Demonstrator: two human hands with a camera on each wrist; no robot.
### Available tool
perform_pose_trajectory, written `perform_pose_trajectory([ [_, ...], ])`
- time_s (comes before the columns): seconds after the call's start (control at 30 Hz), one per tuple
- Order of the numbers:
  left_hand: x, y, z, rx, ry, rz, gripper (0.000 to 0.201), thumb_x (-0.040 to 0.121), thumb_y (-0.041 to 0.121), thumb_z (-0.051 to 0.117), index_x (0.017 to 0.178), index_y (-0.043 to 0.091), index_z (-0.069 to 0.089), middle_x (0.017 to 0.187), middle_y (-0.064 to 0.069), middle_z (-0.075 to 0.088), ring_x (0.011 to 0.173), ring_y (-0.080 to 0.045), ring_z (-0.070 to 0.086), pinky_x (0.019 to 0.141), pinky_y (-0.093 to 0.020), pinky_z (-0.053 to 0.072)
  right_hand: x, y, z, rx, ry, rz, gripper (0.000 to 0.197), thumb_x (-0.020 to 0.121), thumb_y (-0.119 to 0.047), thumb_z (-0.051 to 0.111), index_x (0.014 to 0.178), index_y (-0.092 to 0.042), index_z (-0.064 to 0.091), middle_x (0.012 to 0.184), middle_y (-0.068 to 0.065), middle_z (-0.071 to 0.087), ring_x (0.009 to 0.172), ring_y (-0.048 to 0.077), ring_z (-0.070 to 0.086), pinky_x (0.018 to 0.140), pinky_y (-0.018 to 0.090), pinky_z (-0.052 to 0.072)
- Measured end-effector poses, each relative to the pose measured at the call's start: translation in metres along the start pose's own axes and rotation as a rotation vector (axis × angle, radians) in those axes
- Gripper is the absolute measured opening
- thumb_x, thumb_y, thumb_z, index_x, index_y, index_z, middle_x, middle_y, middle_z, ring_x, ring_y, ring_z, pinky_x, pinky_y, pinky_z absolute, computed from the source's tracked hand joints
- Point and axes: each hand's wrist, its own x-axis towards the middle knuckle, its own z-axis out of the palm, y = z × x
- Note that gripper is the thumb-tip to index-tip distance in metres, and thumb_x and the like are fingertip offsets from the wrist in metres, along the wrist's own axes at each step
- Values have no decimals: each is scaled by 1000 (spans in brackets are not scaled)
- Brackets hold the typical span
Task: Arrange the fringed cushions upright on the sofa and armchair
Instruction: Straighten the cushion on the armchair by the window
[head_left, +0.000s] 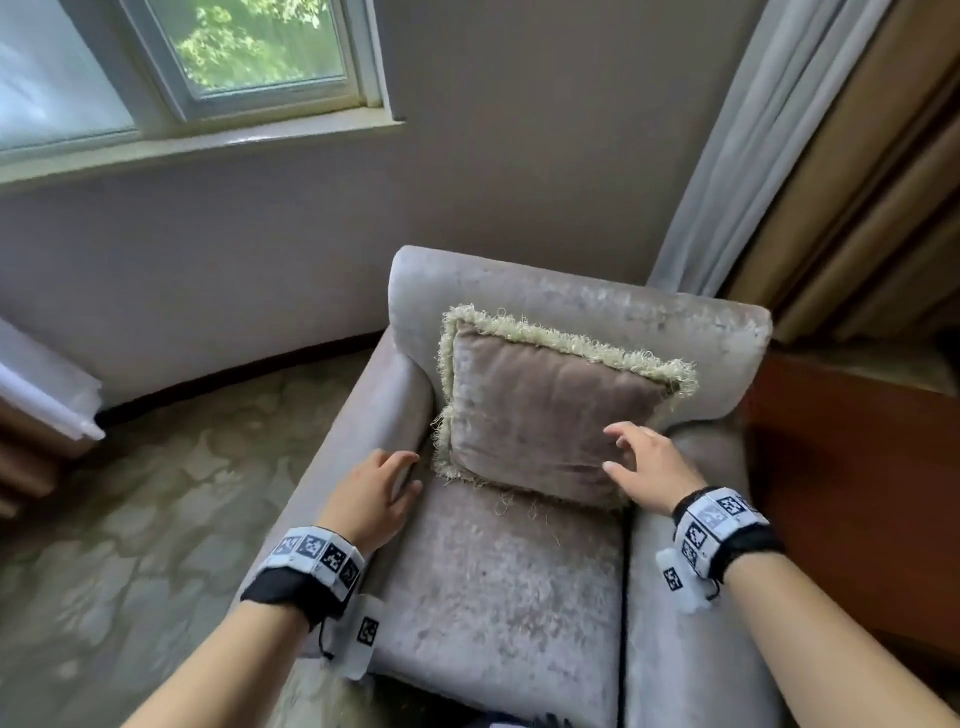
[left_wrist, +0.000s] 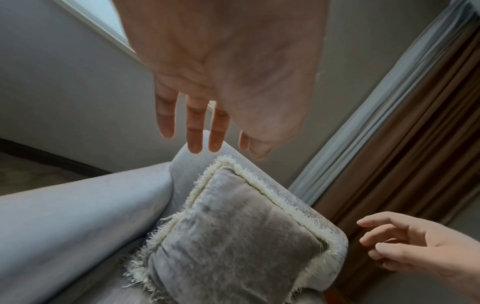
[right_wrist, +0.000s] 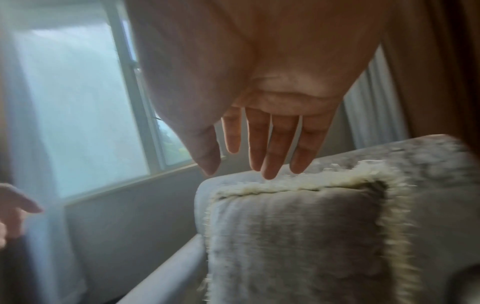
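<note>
My left hand (head_left: 376, 496) and right hand (head_left: 647, 467) hover with fingers spread, holding nothing, beside the cushion (head_left: 550, 410), which stands upright against the armchair (head_left: 519, 597) back. I judge the armchair part done; no sofa is in view.

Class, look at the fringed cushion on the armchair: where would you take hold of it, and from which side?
Probably by its two side edges, one hand each, from the front. The fringed cushion leans upright against the armchair back, both sides exposed. The left hand and right hand hover open alongside.
</note>
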Motion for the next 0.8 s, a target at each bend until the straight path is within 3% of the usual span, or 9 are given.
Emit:
perform_pose_trajectory([
  [0.1,54,9,10,-2,-33,54,53,85,56,35,126,27,51,111,-5,57,103,-28,58,85,-38,49,32,26,-12,10,-5,99,45,86,-24,67,129,-19,55,114,6,59,107,22,57,94,31,42],
  [0.3,145,26,56,-126,-113,88,54,90,44,55,140,30,39,117,-5,47,102,-27,57,84,-38,50,84,51,-5,-16,16,198,49,84,-26,66,131,-23,51,122,5,51,114,27,51,98,37,41],
  [0.47,225,1,129,-219,-176,16,69,85,33,63,145,25,30,127,-12,43,121,-32,45,104,-38,36,139,75,16,-212,13,262,67,84,-38,64,143,-37,32,148,1,26,132,30,29,104,48,40],
  [0.53,245,-19,157,-241,-144,-24,68,84,30,62,146,22,33,126,-15,43,122,-34,43,107,-38,32,163,79,26,-295,43,246,74,84,-47,63,146,-42,23,155,3,14,138,31,13,109,53,33],
  [0.63,267,-57,199,-251,-46,22,70,80,37,58,146,22,36,131,-19,42,124,-34,42,106,-36,32,203,95,44,-426,85,186,85,77,-73,56,147,-49,12,160,3,6,145,32,-2,116,57,7],
  [0.7,279,-84,226,-224,-36,83,76,80,48,57,148,27,30,139,-22,33,133,-33,33,109,-38,30,225,114,57,-448,50,196,93,69,-87,46,145,-52,6,160,3,6,145,35,-3,115,60,-6],
  [0.8,294,-121,267,-222,-31,113,87,77,60,58,149,27,22,151,-25,14,144,-37,17,112,-43,26,244,144,84,-432,95,230,101,56,-98,28,142,-52,3,154,9,18,139,40,12,114,65,-1],
])
